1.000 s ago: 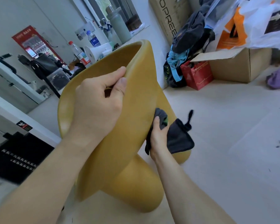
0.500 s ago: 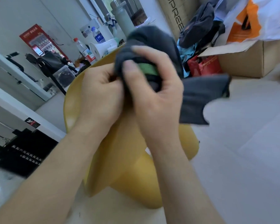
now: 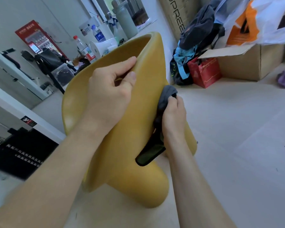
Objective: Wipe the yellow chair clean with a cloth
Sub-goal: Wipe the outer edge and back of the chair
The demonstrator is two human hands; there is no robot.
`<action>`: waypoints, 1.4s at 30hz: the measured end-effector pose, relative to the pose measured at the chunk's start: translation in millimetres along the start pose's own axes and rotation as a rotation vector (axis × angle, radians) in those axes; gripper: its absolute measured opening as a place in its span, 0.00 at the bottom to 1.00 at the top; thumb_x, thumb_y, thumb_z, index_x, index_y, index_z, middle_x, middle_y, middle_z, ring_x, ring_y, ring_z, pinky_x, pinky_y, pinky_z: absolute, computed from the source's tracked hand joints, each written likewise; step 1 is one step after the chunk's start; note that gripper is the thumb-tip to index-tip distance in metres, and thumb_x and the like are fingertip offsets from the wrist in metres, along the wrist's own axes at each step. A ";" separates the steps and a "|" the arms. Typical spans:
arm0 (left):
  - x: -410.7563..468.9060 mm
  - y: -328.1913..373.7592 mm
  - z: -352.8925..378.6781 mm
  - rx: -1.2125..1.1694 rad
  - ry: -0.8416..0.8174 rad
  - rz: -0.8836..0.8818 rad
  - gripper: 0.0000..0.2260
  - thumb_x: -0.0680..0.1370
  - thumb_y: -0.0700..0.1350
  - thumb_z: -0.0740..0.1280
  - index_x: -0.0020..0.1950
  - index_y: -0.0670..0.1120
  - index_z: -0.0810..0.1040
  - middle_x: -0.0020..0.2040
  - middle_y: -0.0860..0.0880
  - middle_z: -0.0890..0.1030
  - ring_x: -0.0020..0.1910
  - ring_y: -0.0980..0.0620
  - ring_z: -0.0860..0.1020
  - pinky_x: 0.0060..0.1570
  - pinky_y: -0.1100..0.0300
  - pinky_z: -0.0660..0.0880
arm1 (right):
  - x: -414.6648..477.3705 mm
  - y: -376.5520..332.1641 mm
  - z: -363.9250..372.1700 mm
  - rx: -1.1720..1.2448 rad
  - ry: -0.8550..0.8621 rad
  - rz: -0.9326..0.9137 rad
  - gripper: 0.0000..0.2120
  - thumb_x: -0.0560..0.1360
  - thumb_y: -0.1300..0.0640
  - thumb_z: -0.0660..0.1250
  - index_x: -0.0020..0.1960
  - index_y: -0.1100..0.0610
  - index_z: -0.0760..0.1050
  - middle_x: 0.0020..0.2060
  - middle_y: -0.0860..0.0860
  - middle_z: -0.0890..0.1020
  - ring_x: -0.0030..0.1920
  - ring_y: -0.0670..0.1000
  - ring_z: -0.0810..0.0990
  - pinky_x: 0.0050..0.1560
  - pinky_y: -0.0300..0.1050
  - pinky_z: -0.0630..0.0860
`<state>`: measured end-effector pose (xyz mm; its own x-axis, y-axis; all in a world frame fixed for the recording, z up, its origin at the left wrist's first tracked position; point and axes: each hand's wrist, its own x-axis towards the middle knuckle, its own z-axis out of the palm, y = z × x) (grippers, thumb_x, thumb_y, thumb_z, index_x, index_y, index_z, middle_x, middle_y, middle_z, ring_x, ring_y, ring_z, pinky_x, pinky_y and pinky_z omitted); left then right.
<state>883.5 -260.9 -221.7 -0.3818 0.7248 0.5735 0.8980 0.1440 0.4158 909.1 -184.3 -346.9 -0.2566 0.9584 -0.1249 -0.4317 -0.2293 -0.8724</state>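
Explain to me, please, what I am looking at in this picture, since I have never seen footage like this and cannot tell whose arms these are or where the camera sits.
There is no machine here. The camera is worn on a person's head and looks forward and down, so the two bare arms reaching in from the bottom edge are the wearer's own. The wide lens bends and tilts the room.

The big object in the middle is a yellow chair standing on a pale floor. The left hand grips the chair's upper edge to steady it. The right hand holds a dark cloth bunched against the chair's outer side, with a loose end hanging below the wrist.

Behind are a cardboard box, a red bag, piled clothes and some bottles.
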 end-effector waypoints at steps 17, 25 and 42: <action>-31.9 -12.6 -1.7 0.393 -0.058 0.219 0.20 0.81 0.43 0.57 0.74 0.42 0.63 0.67 0.47 0.73 0.57 0.65 0.65 0.57 0.82 0.57 | -16.6 67.4 18.6 0.035 0.080 0.206 0.21 0.80 0.47 0.55 0.72 0.46 0.62 0.58 0.47 0.79 0.57 0.51 0.77 0.58 0.46 0.73; 0.7 -1.0 16.4 0.114 -0.051 0.108 0.19 0.79 0.40 0.61 0.70 0.47 0.70 0.63 0.63 0.72 0.65 0.64 0.70 0.67 0.63 0.67 | -59.5 -3.0 35.3 0.259 0.222 -0.474 0.19 0.77 0.55 0.63 0.67 0.57 0.72 0.58 0.49 0.80 0.60 0.44 0.78 0.61 0.43 0.74; -38.3 -11.0 8.5 -0.207 -0.073 -0.141 0.26 0.75 0.47 0.67 0.72 0.47 0.67 0.67 0.51 0.75 0.62 0.61 0.75 0.62 0.58 0.73 | 7.3 29.0 7.3 0.165 0.012 -0.043 0.25 0.77 0.44 0.61 0.73 0.46 0.66 0.66 0.45 0.75 0.65 0.44 0.73 0.69 0.48 0.69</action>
<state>890.1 -284.5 -254.2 -0.4765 0.7553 0.4500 0.7701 0.1117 0.6280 888.4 -185.2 -369.6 -0.2248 0.9697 -0.0954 -0.5786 -0.2116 -0.7877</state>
